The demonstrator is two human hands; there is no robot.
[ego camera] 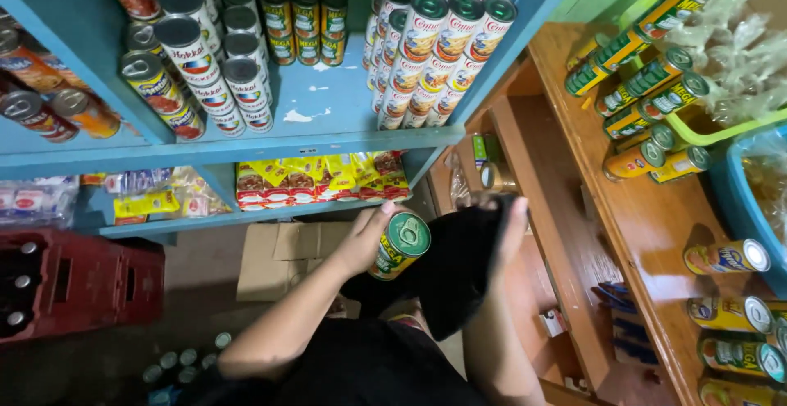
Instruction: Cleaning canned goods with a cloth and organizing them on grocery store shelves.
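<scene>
Blue shelves hold rows of tins, with a wooden counter at three o'clock. At centre, the left hand wraps its fingers round a green-topped can, while the right hand grips a black cloth against it (wiping, it seems). One can is in hand. About ten like cans lie on the counter at two o'clock, four more at four o'clock, seemingly not yet shelved.
</scene>
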